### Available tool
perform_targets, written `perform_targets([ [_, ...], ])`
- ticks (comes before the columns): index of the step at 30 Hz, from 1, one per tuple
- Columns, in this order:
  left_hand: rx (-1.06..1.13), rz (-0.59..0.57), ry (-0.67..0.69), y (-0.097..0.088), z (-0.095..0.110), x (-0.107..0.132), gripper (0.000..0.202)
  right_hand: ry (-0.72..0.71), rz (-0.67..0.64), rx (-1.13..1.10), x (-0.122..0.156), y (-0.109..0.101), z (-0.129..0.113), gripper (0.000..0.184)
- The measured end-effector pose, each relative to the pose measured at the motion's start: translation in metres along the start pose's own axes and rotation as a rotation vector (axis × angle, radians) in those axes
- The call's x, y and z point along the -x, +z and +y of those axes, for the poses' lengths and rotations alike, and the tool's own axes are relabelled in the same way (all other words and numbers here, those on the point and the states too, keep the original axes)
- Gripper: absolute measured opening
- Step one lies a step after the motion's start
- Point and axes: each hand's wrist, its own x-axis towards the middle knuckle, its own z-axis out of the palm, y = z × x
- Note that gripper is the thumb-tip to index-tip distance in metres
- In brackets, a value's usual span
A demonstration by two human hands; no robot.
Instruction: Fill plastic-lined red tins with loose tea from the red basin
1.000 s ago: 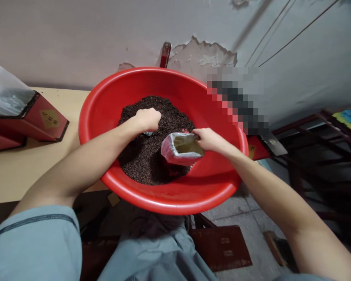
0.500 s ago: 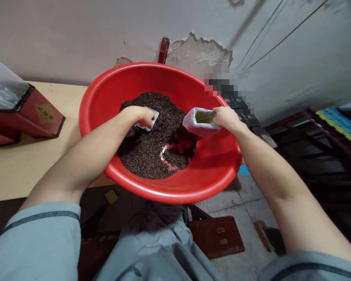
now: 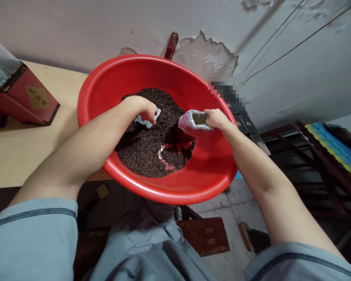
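A large red basin [image 3: 152, 191] holds a heap of dark, dry leaf bits that look like loose tea [image 3: 143, 156]. My left hand [image 3: 146, 109] is closed on a shiny, pale scoop-like tool [image 3: 144, 123] low over the left part of the heap. Its full shape is hidden by my hand. My right hand [image 3: 218, 118] grips the rim of a red box lined with a clear plastic bag [image 3: 188, 124]. The box leans with its mouth towards me, its lower end down at the heap's right side. Bare red basin floor shows through in a curved patch near it.
On the pale table [image 3: 67, 84] at left stand red boxes with plastic liners [image 3: 36, 95]. Dark boxes [image 3: 245, 119] are stacked behind the basin's right rim. A dark wooden rack [image 3: 310, 164] with blue and yellow mats [image 3: 333, 144] stands at right. A wooden stool [image 3: 204, 236] is below.
The view has shifted a little. My left hand has risen slightly and the lined box in my right hand has come slightly left. Both holds are unchanged.
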Motion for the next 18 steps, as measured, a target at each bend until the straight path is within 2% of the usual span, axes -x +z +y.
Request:
perform_targets([
  [4,0.023,-0.107,-0.029,-0.004,-0.003,-0.004,0.054,-0.072,-0.035,-0.042,0.002,-0.006,-0.016,0.044],
  [13,-0.049,-0.115,-0.012,-0.008,-0.014,-0.017,0.072,-0.169,0.014,-0.139,0.017,-0.012,-0.075,0.04],
  [18,-0.105,-0.082,-0.021,-0.021,-0.015,-0.01,0.072,-0.164,-0.007,-0.103,0.026,-0.017,-0.089,0.04],
])
